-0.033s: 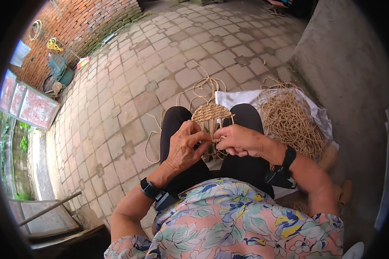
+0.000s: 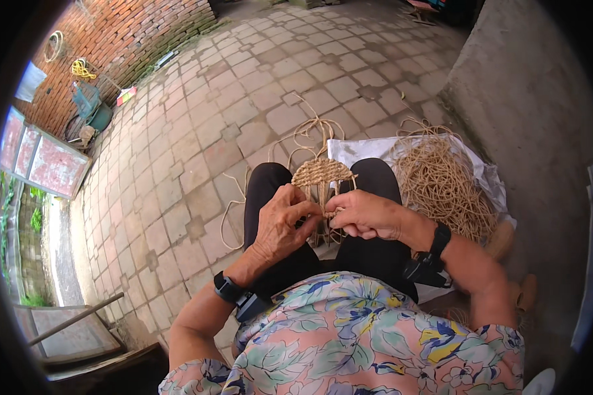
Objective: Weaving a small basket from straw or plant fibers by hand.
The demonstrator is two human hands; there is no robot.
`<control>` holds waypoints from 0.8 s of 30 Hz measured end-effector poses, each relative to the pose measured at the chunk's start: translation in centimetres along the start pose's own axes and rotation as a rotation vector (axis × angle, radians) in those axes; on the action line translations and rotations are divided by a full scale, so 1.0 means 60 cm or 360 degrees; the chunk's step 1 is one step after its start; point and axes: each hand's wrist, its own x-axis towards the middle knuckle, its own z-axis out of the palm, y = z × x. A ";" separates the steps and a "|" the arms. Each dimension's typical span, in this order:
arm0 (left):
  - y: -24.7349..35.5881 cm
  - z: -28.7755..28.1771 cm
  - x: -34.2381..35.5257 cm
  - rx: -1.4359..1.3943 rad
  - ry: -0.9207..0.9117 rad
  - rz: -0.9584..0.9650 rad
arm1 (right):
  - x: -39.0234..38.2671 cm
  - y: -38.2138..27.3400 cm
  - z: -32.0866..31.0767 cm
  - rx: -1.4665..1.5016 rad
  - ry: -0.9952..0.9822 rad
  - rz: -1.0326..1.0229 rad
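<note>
Nothing has visibly shifted, so the weaving looks to be at the same stage: the left hand (image 2: 286, 214) and right hand (image 2: 370, 214) both pinch cords (image 2: 322, 193) near of the half-round woven piece (image 2: 323, 172), between the knees (image 2: 379, 175), left of the rope heap (image 2: 445, 187).

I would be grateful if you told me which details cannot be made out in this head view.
Head view: parts of the strands below the woven piece, hidden by the left hand and right hand.
Head view: each hand's exact hold, too small and covered by its own fingers.
Head view: the white sheet under the cord pile, covered by it.
Head view: the pale object at lower right, cut off by the bottom edge.
</note>
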 end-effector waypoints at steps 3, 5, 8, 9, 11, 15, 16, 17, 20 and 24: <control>0.001 -0.001 -0.003 0.0005 0.0001 -0.0022 | 0.009 0.008 0.000 0.0206 -0.0056 -0.0005; 0.001 0.000 -0.005 -0.0009 0.0003 -0.0035 | 0.012 0.009 0.001 0.0253 -0.0053 -0.0022; 0.009 -0.002 -0.009 -0.0016 -0.0074 -0.0049 | 0.017 0.007 0.001 0.0319 -0.0115 0.0046; 0.016 -0.006 -0.009 0.0084 -0.0046 0.0051 | 0.019 0.007 0.002 0.0304 -0.0106 0.0047; 0.024 -0.007 -0.010 0.0190 -0.0014 0.0144 | 0.021 0.005 0.005 0.0285 -0.0105 0.0048; 0.023 0.002 -0.019 0.0461 0.0019 0.0179 | 0.023 0.003 0.007 0.0301 -0.0098 0.0066; 0.018 0.004 -0.022 0.0451 0.0069 0.0211 | 0.023 0.005 0.007 0.0316 -0.0103 0.0057; 0.015 0.004 -0.024 0.0442 0.0119 0.0242 | 0.023 0.007 0.006 0.0316 -0.0102 0.0055; 0.008 -0.001 -0.033 0.0348 0.0047 0.0261 | 0.025 0.012 0.003 0.0325 -0.0096 0.0039; 0.005 -0.029 -0.017 0.0229 -0.0058 0.0257 | 0.023 0.013 0.005 0.0306 -0.0122 -0.0005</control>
